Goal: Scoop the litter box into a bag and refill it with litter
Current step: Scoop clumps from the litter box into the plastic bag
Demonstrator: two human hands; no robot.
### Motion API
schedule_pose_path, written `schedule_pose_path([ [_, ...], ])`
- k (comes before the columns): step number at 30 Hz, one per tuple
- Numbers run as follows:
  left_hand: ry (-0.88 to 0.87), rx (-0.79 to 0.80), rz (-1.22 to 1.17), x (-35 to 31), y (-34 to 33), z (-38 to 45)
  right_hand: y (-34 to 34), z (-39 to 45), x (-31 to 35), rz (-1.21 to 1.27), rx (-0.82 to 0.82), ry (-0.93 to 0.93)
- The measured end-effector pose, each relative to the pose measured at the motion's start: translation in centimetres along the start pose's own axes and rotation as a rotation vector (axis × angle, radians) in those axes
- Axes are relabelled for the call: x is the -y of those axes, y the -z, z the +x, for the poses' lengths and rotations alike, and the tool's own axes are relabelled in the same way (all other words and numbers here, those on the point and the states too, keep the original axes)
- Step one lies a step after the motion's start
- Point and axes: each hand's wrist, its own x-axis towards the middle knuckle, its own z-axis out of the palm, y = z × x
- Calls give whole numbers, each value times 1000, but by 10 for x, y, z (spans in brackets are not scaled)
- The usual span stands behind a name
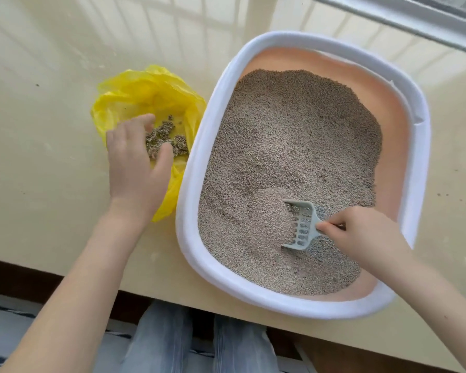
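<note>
A litter box [199, 146] with a white rim and peach walls sits on the beige surface, filled with grey-brown litter [293, 146]. My right hand [366, 232] grips the handle of a pale grey slotted scoop [303, 224], whose blade is dug into the litter near the front right. To the left of the box lies an open yellow plastic bag [145, 90] with dark litter clumps [170, 138] inside. My left hand [135, 162] holds the bag's near edge, fingers curled over its mouth.
The beige surface [43, 157] ends at a front edge below the box. A few litter grains lie scattered at the far right [463, 200]. A window frame [414, 20] runs across the top right. My legs in jeans [199, 343] show below.
</note>
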Motion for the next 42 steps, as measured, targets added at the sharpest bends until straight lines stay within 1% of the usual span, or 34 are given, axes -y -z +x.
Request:
schedule_pose_path([
  [3, -129, 59, -157, -16, -1, -3, -7, 3, 16, 113, 0, -2],
  [6, -191, 112, -251, -28, -7, -11, -21, 10, 40, 291, -20, 12],
  [11, -176, 87, -299, -30, -11, -22, -39, 19, 78, 637, -40, 35],
  [14, -122, 65, -331, -30, -10, -26, -47, 21, 81, 864, -40, 30],
  [17, -109, 60, -338, -30, -9, -30, -49, 17, 79, 1102, -28, 21],
  [19, -110, 58, -336, -31, -8, -30, -45, 16, 76, 1193, -83, 13],
  [22, -110, 52, -329, -32, -8, -29, -38, 15, 68, 1161, -247, -23],
  [23, -107, 51, -330, -33, -9, -29, -36, 14, 66, 1166, -274, -38],
  [27, -120, 33, -333, -38, -12, -26, -31, 6, 61, 1175, -256, -17],
  [30, -120, 22, -328, -39, -15, -26, -31, 3, 56, 1194, -302, -72],
  [34, -99, 18, -325, -39, -17, -26, -25, -5, 57, 1197, -291, -63],
  [36, -95, 14, -315, -39, -19, -27, -22, -7, 59, 1193, -321, -75],
  [42, -84, -12, -291, -41, -23, -30, -21, -11, 60, 1221, -295, -79],
])
